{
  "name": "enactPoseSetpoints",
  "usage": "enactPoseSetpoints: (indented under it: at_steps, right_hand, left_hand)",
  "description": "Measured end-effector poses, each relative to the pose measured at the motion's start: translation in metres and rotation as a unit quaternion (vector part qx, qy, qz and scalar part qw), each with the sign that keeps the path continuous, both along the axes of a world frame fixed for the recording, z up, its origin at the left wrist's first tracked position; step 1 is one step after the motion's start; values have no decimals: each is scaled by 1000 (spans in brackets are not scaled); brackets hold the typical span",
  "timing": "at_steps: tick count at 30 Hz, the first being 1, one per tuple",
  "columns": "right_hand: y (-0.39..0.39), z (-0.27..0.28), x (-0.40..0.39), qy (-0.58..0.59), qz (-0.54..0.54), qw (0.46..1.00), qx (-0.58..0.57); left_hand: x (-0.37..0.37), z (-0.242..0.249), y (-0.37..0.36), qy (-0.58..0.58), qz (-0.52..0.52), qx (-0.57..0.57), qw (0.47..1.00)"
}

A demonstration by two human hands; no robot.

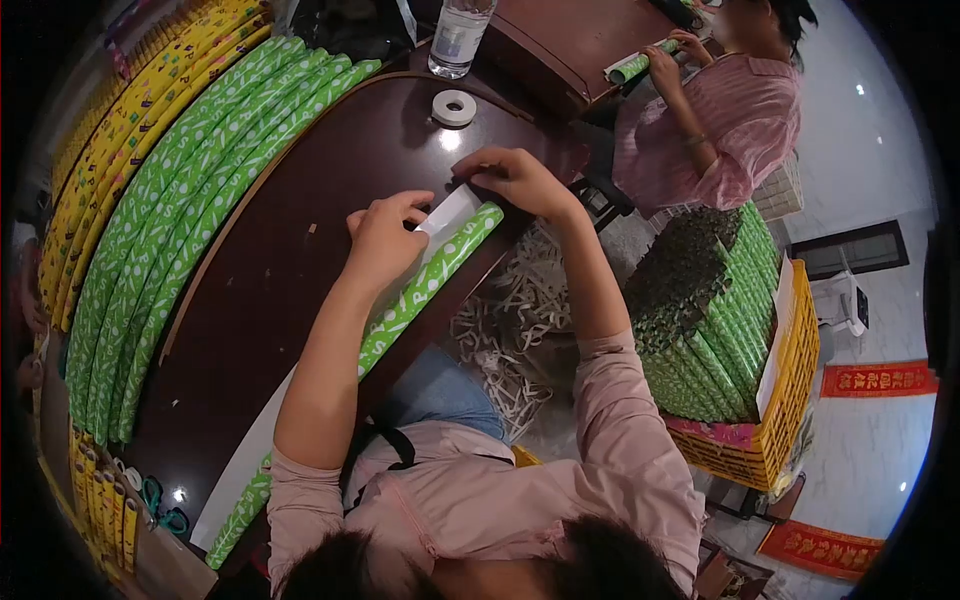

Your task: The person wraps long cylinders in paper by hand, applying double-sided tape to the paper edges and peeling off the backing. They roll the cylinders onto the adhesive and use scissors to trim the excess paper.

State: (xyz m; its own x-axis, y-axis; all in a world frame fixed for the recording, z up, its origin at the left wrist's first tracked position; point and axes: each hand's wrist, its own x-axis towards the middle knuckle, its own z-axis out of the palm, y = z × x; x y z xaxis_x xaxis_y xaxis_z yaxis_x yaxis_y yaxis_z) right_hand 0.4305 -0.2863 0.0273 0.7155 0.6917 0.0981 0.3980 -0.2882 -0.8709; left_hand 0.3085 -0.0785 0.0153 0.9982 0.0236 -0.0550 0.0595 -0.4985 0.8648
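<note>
A green patterned paper roll (435,270) lies slantwise along the near edge of the dark table, with a strip of its white underside (452,208) showing. My left hand (388,240) is at the white strip, its fingers curled and apart, with the thumb on the paper. At the roll's upper end my right hand (515,182) has thumb and fingers near the white paper's corner; whether they pinch it is unclear. Beyond the hands, a roll of white tape (454,108) lies on the table (290,230).
Green rolls (190,210) and yellow rolls (130,130) line the left side. A bottle (460,38) stands at the back. Scissors (165,508) lie lower left. On the right are a co-worker (700,130), a yellow crate (790,380) of green rolls and paper scraps (510,330).
</note>
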Motion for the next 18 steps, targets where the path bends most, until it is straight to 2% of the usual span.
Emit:
enactPoseSetpoints:
  at_steps: [1,4,10,14,17,18]
  right_hand:
    - [1,-3,9,67,60,996,-18]
    - [5,8,20,71,127,986,-78]
    - [5,8,21,9,119,988,-101]
    - [1,0,15,23,91,993,-69]
    - [-2,-2,6,-19,77,997,-24]
    - [-4,-3,5,-162,83,982,-49]
  left_hand:
    - [0,-1,1,1,-7,-3,1000]
    - [1,-1,1,3,-10,-7,1000]
    - [1,-3,1,-4,-14,-14,1000]
    - [1,2,0,2,-20,-6,1000]
    - [1,1,0,-1,-15,-5,1000]
    - [1,2,0,-1,-16,-5,1000]
